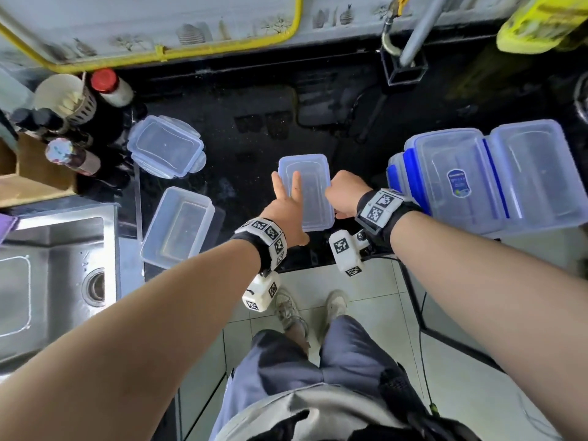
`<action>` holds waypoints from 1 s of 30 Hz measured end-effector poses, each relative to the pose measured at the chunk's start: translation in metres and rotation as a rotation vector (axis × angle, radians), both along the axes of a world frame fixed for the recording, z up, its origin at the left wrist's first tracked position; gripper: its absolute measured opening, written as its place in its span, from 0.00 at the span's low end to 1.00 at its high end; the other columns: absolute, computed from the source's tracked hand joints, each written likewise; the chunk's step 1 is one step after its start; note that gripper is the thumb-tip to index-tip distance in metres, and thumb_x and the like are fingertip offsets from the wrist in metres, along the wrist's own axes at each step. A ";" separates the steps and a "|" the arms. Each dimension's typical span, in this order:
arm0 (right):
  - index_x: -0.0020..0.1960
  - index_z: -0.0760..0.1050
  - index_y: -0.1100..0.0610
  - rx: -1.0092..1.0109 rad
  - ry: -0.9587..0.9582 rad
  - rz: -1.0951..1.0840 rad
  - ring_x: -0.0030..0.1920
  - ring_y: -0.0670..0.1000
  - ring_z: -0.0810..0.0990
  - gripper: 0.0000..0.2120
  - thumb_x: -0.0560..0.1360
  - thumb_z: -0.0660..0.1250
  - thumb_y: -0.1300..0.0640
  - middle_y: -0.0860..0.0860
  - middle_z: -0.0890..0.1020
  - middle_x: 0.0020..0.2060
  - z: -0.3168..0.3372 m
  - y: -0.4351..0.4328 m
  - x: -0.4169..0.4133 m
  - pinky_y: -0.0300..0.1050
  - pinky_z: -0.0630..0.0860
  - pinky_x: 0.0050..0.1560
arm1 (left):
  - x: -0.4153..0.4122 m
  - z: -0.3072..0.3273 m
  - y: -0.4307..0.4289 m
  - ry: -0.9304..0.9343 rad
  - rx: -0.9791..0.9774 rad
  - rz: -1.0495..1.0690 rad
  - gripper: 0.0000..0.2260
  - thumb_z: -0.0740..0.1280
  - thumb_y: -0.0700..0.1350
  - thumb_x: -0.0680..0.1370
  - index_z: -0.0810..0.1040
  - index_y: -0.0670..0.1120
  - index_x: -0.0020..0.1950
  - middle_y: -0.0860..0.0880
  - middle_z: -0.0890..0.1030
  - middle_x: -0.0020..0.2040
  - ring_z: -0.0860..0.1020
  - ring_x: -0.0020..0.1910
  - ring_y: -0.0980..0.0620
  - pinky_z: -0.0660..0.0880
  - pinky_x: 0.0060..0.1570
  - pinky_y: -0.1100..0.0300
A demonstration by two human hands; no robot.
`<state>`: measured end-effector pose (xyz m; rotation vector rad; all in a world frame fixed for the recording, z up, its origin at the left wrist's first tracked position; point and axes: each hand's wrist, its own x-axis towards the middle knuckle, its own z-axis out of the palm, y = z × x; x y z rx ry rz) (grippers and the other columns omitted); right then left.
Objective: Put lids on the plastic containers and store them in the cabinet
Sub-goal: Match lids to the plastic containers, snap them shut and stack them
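Observation:
A small clear container with its lid on (310,186) sits on the black counter (254,122) in front of me. My left hand (286,211) lies flat on the lid's left side with fingers spread. My right hand (345,194) curls around its right edge, fingers hidden underneath. To the left stand an open container without a lid (178,227) and a lidded clear container with clip flaps (165,146). On the right, a large clear container with blue seals (451,183) lies beside another big clear box (541,173).
A steel sink (54,275) is at the left. Bottles (111,87), a utensil holder (68,97) and a wooden block (28,173) crowd the back left corner. A yellow pipe (191,52) runs along the wall. The counter's front edge is near my wrists, tiled floor below.

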<state>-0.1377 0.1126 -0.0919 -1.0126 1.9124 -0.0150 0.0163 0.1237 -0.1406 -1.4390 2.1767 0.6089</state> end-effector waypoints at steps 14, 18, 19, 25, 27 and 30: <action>0.74 0.66 0.62 -0.102 0.164 0.021 0.59 0.63 0.84 0.23 0.81 0.63 0.58 0.61 0.81 0.62 0.024 0.037 -0.063 0.53 0.80 0.50 | -0.044 0.028 0.052 0.267 0.224 0.249 0.63 0.78 0.60 0.71 0.27 0.55 0.81 0.41 0.47 0.84 0.69 0.76 0.42 0.71 0.71 0.46; 0.59 0.74 0.63 -0.148 0.090 0.151 0.49 0.62 0.83 0.11 0.80 0.60 0.59 0.61 0.80 0.54 0.032 0.035 -0.043 0.46 0.76 0.39 | -0.001 0.050 0.048 0.258 0.079 0.369 0.46 0.70 0.58 0.77 0.46 0.51 0.85 0.41 0.62 0.81 0.76 0.67 0.42 0.75 0.61 0.50; 0.51 0.73 0.61 -0.155 0.051 0.175 0.47 0.61 0.82 0.06 0.80 0.60 0.60 0.61 0.80 0.52 0.037 0.035 -0.035 0.45 0.75 0.37 | 0.013 0.055 0.046 0.240 0.037 0.405 0.41 0.69 0.57 0.78 0.52 0.48 0.85 0.41 0.65 0.80 0.75 0.70 0.41 0.75 0.65 0.49; 0.46 0.72 0.57 0.041 -0.320 0.188 0.34 0.53 0.74 0.05 0.81 0.62 0.60 0.55 0.76 0.39 0.050 0.032 0.044 0.43 0.71 0.36 | 0.110 0.084 0.032 0.188 -0.090 0.643 0.24 0.65 0.52 0.80 0.72 0.42 0.73 0.41 0.81 0.64 0.79 0.63 0.39 0.74 0.58 0.53; 0.50 0.74 0.56 0.088 -0.412 0.148 0.36 0.53 0.78 0.04 0.82 0.63 0.56 0.54 0.79 0.41 0.052 0.025 0.076 0.44 0.76 0.38 | 0.147 0.089 0.024 0.177 -0.129 0.701 0.20 0.65 0.50 0.80 0.74 0.41 0.70 0.40 0.81 0.64 0.79 0.64 0.38 0.74 0.61 0.53; 0.57 0.76 0.58 0.093 -0.449 0.204 0.39 0.53 0.80 0.08 0.82 0.63 0.55 0.54 0.79 0.44 0.053 0.011 0.117 0.44 0.77 0.40 | 0.193 0.091 0.009 0.159 -0.188 0.760 0.20 0.65 0.50 0.79 0.77 0.40 0.66 0.40 0.82 0.61 0.82 0.54 0.39 0.75 0.46 0.56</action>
